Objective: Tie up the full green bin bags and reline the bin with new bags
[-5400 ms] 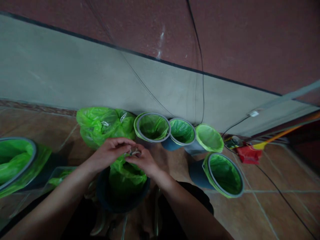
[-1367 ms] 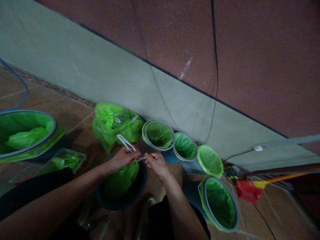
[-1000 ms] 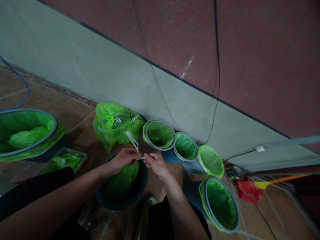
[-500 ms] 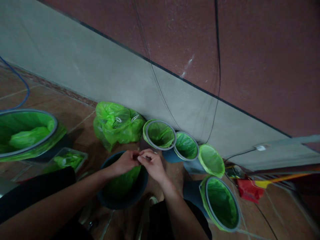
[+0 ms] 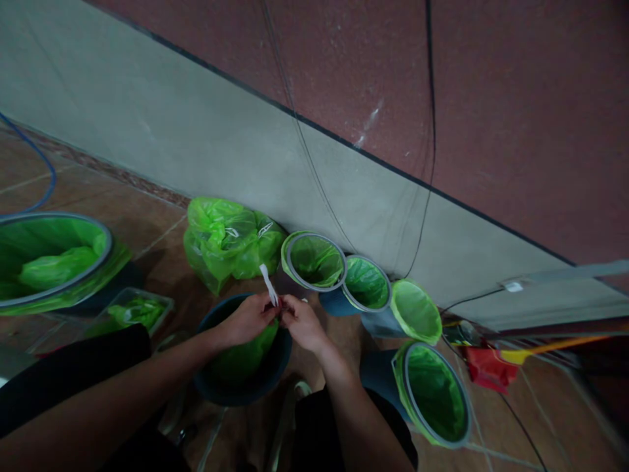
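A dark round bin stands on the floor right below me with a gathered green bag inside it. Both hands meet over the bag's neck. My left hand is closed on a white drawstring, whose loose end sticks up past the fingers. My right hand pinches the same string just beside it, fingers curled.
A tied green bag lies against the wall. A row of small bins with green liners runs to the right, with another nearer me. A big lined bin and a clear tray are on the left. Cables hang down the wall.
Over the last second the hands came together over the bag, then eased apart; the white string's end, hidden half a second ago, sticks up again above my left hand.
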Tool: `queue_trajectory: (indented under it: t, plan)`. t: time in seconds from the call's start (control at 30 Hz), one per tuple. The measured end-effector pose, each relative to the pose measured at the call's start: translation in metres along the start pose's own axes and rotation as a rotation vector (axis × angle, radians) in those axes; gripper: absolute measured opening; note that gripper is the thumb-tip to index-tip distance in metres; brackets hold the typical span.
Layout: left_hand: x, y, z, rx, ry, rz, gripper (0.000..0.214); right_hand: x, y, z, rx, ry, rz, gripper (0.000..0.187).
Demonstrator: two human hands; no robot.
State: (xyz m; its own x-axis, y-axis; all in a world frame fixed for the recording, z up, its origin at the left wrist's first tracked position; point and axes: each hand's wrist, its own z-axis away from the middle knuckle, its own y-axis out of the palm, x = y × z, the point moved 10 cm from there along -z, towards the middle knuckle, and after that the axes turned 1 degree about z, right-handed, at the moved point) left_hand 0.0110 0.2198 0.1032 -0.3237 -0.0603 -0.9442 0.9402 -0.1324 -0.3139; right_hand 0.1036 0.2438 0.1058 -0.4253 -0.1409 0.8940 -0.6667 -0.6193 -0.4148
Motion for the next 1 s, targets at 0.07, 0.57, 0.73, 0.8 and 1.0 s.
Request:
queue_trajectory:
  t: [0.07, 0.57, 0.73, 0.8, 1.0]
  plan:
    - [0.002, -0.003, 0.0, -0.031, -0.034, 0.024, 0.016, 0.006, -0.006, 0.002, -0.043, -0.026, 0.124, 0.026]
    - [0.019, -0.02, 0.006, -0.209, -0.29, 0.562, 0.014, -0.011, -0.005, 0.001, 0.014, 0.036, 0.028, 0.013]
    - [0.02, -0.022, 0.0, -0.231, -0.179, 0.429, 0.01, -0.015, 0.0, 0.001, 0.074, 0.045, 0.067, 0.013]
    - [0.017, -0.023, -0.003, -0.235, -0.111, 0.34, 0.007, -0.015, 0.002, 0.001, 0.098, 0.041, 0.082, 0.014]
    - [-0.005, -0.023, -0.002, -0.188, 0.021, 0.165, 0.005, -0.011, -0.007, 0.0, 0.055, 0.034, 0.115, 0.024]
